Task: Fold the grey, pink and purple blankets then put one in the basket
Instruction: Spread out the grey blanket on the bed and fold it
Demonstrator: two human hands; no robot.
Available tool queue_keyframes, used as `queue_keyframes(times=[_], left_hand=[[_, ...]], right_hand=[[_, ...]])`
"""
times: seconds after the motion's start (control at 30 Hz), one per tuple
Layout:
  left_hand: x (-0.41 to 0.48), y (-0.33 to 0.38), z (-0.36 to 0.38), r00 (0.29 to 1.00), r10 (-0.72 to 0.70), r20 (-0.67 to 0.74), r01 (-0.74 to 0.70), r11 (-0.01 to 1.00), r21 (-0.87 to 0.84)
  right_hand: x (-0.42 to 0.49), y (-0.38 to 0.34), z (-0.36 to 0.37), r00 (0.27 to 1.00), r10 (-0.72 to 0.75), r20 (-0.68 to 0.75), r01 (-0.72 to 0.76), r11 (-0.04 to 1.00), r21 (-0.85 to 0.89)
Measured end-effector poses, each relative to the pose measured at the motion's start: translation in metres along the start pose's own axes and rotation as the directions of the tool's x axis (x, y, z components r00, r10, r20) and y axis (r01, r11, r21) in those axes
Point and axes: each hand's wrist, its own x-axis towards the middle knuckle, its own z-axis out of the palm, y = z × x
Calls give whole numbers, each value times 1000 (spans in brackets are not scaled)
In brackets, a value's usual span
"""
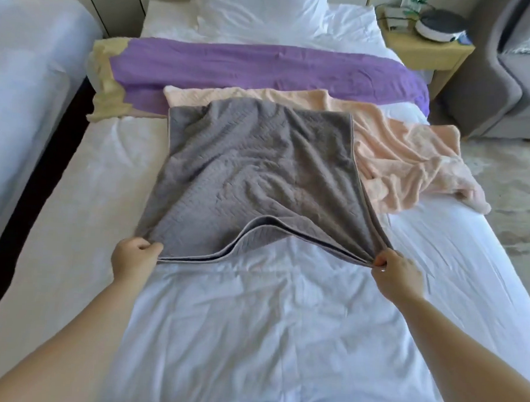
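The grey blanket (252, 176) lies doubled over on the white bed (252, 322), its layered near edge bowed up in the middle. My left hand (133, 256) grips its near left corner. My right hand (394, 270) pinches its near right corner. The pink blanket (405, 158) lies rumpled under and to the right of the grey one, trailing toward the bed's right edge. Beyond them the purple blanket (263, 68) stretches across the bed, with a pale yellow side showing at its left end. No basket is in view.
White pillows (260, 12) sit at the head of the bed. A wooden nightstand (428, 53) with a round white device stands at the back right, beside a grey armchair (500, 74). A second white bed (26, 69) lies along the left, across a dark gap.
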Motion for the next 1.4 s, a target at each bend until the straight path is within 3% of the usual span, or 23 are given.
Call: queue_keyframes(times=[0.2, 0.33, 0.43, 0.53, 0.63, 0.87, 0.97, 1.07, 1.13, 1.27, 1.4], left_hand=[[-30, -32, 6, 985, -141, -98, 126, 982, -143], [-39, -45, 6, 938, -329, -108, 287, 913, -289], [-43, -49, 3, 904, -427, -31, 370, 815, -446], [-41, -52, -2, 915, -400, 45, 359, 760, -541], [-34, -56, -9, 924, -382, -2, 306, 743, -596], [-6, -78, -14, 934, -345, 93, 332, 744, -580], [6, -91, -20, 960, -259, 104, 273, 788, -552], [10, -99, -26, 973, -197, 116, 228, 805, -548], [13, -116, -34, 971, -206, 120, 238, 819, -523], [12, -148, -45, 949, -258, 181, 314, 831, -459], [23, -157, -31, 923, -247, 294, 377, 726, -575]], right_hand=[[-20, 19, 23, 996, 57, 69, -45, 986, -160], [-25, -2, 46, 990, 15, 139, -13, 1000, -21], [-39, -35, 66, 973, -118, 200, 104, 991, 81], [-58, -77, 84, 934, -285, 217, 258, 955, 146], [-75, -120, 101, 871, -449, 200, 425, 892, 153], [-100, -187, 151, 783, -615, 89, 621, 780, -71], [-109, -205, 180, 772, -629, 96, 636, 759, -142], [-115, -216, 193, 786, -618, 2, 612, 777, -146], [-124, -220, 196, 780, -622, -64, 616, 782, -91], [-151, -220, 191, 760, -647, -58, 640, 762, -100], [-156, -232, 194, 800, -597, -60, 587, 800, -127]])
